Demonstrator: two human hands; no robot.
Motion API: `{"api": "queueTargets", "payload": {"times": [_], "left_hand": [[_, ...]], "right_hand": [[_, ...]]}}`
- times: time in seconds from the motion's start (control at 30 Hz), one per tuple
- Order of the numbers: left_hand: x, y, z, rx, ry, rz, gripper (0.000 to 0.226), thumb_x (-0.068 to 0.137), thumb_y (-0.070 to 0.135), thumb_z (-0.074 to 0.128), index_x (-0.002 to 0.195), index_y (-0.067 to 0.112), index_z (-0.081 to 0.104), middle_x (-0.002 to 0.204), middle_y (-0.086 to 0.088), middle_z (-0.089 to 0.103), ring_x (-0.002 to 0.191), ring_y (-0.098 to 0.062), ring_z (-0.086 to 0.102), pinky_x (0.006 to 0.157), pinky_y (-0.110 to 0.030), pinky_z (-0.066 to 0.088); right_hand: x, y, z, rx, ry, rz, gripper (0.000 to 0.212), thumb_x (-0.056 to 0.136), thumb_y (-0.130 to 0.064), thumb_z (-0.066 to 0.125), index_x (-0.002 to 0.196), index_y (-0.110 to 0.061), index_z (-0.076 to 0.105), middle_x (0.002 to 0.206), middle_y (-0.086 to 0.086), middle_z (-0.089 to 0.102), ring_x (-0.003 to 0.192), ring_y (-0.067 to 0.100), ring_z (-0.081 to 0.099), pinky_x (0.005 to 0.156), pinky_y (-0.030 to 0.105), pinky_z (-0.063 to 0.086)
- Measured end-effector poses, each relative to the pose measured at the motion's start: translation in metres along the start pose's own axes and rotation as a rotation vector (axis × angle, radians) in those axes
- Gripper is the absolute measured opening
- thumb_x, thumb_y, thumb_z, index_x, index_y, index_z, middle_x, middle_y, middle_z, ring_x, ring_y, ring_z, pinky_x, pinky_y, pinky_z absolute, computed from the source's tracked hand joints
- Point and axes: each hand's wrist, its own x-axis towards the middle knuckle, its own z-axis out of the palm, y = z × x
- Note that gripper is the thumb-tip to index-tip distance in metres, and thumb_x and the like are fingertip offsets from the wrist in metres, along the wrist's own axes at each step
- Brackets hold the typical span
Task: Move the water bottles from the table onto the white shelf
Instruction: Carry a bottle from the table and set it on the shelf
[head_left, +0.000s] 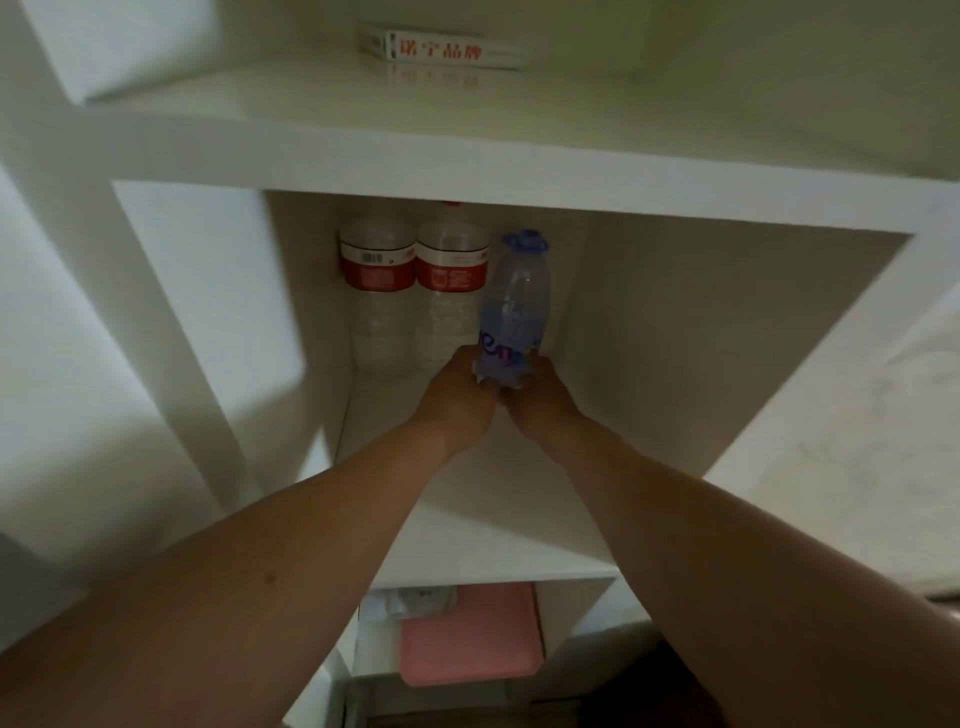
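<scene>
Both bare forearms reach up from the lower corners of the frame into the middle compartment of the white shelf (519, 171), meeting at the centre of the picture. The left hand (457, 400) and the right hand (540, 410) are both wrapped around the base of a blue-tinted water bottle (514, 296), which stands upright or leans slightly back, its blue cap (525, 240) toward the top of the compartment. Whether its bottom rests on the shelf floor cannot be told, since the hands cover it. Just to its left, at the back of the same compartment, stand two clear water bottles side by side and touching each other: the left red-labelled bottle (376, 291) against the compartment's left wall, and the right red-labelled bottle (451, 291) just beside the blue one. Their caps are mostly hidden by the shelf board above. On the upper shelf, near the top centre of the frame, lies a white box (441, 49) with red printed characters on its side. In the lowest compartment, at the bottom centre, sits a pink tray (470, 634) with a pale packet (408, 603) at its upper left edge.
</scene>
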Motion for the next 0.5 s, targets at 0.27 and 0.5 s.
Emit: {"api": "queueTargets", "payload": {"times": [0.27, 0.5], "left_hand": [[-0.048, 0.016, 0.004, 0.046, -0.045, 0.044, 0.058, 0.104, 0.014, 0.058, 0.159, 0.022, 0.043, 0.138, -0.016, 0.065, 0.122, -0.035, 0.065, 0.100, -0.038, 0.052], [-0.082, 0.031, 0.009, 0.126, -0.023, 0.157, 0.044, 0.105, 0.018, 0.059, 0.148, 0.014, 0.054, 0.138, -0.012, 0.065, 0.124, -0.031, 0.064, 0.098, -0.034, 0.049]], "right_hand": [[-0.082, -0.017, -0.017, 0.063, -0.004, 0.130, 0.052, 0.108, -0.019, 0.053, 0.158, -0.016, 0.039, 0.141, 0.013, 0.061, 0.129, 0.033, 0.063, 0.098, 0.037, 0.051], [-0.137, -0.040, -0.053, -0.081, -0.027, 0.135, 0.039, 0.110, -0.018, 0.047, 0.149, -0.017, 0.053, 0.141, 0.007, 0.065, 0.129, 0.023, 0.060, 0.106, 0.036, 0.048]]}}
